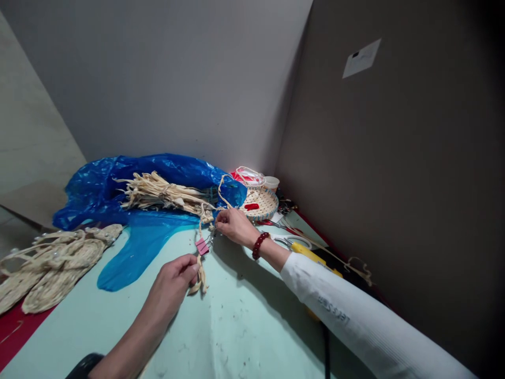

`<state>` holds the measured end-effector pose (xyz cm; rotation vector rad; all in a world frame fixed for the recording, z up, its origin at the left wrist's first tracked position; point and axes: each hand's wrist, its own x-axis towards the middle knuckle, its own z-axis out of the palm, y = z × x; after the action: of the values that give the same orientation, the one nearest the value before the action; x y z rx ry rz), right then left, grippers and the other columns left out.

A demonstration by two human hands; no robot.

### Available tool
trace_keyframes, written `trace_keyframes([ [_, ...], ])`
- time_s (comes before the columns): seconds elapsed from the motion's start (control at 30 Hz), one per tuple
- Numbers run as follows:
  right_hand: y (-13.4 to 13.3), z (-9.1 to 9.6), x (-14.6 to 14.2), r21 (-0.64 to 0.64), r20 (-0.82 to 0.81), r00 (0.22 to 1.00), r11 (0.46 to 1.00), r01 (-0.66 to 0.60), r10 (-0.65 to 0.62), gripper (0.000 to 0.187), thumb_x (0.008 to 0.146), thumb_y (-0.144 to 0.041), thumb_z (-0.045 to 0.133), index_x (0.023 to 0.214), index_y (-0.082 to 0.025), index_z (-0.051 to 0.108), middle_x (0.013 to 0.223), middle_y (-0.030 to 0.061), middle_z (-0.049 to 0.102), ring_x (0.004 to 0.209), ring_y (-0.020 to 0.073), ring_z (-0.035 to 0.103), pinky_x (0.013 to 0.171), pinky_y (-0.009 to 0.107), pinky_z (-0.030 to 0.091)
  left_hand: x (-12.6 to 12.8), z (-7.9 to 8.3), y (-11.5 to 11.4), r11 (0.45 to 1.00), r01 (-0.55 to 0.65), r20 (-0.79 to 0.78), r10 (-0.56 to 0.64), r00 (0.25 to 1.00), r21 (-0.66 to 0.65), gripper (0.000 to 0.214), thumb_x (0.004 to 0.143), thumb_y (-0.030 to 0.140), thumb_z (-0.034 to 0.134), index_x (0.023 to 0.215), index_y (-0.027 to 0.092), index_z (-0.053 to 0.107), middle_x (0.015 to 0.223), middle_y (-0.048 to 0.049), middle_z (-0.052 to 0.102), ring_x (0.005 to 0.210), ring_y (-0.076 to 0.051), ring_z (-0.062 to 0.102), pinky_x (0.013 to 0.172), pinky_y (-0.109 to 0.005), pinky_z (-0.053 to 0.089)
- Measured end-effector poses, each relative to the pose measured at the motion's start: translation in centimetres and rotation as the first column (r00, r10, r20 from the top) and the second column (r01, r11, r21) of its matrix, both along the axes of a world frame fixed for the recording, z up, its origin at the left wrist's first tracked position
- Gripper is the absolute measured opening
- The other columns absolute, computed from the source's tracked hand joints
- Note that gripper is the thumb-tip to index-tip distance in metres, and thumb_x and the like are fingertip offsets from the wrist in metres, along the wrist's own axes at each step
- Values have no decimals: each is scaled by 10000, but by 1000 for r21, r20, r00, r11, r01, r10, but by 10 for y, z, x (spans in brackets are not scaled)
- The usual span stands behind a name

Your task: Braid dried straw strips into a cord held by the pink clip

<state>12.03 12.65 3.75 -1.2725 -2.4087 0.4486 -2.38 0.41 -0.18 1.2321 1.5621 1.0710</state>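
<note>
My left hand [177,273] pinches the pale strips of dried husk [202,279] just below a pink binder clip [202,246]. Above the clip, a twisted husk cord [200,223] runs up toward the bundle. My right hand [234,226], with a red bead bracelet [258,245] at the wrist, is closed beside the clip's wire handles; what its fingertips hold is too small to make out. Behind both hands a bundle of dried husk strips [161,192] lies on a blue plastic bag [94,184].
Woven sandals with beads [67,263] lie at the left on the pale green table [236,337]. A round woven basket [268,202] holds a red item [251,207]. A paper cup [272,182], scissors [272,223] and a yellow tool [311,254] line the right side by the wall.
</note>
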Motion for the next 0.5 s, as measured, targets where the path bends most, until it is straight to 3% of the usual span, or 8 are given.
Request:
trace_keyframes([
  [0.27,-5,3,6,105,186,972,987,125,-143,247,750,-114,506,927,-120,679,932,159,684,880,273,631,677,311,423,23,-7,8,998,57,18,-57,998,-18,260,734,373,539,559,199,455,462,75,411,380,-52,244,386,-192,152],
  [0.5,3,-2,4,93,283,957,995,35,-60,175,907,-212,508,995,-140,642,963,74,669,878,194,624,767,338,473,24,-10,13,998,44,15,-44,999,-48,270,714,360,558,528,201,445,419,87,366,365,-49,210,373,-187,127],
])
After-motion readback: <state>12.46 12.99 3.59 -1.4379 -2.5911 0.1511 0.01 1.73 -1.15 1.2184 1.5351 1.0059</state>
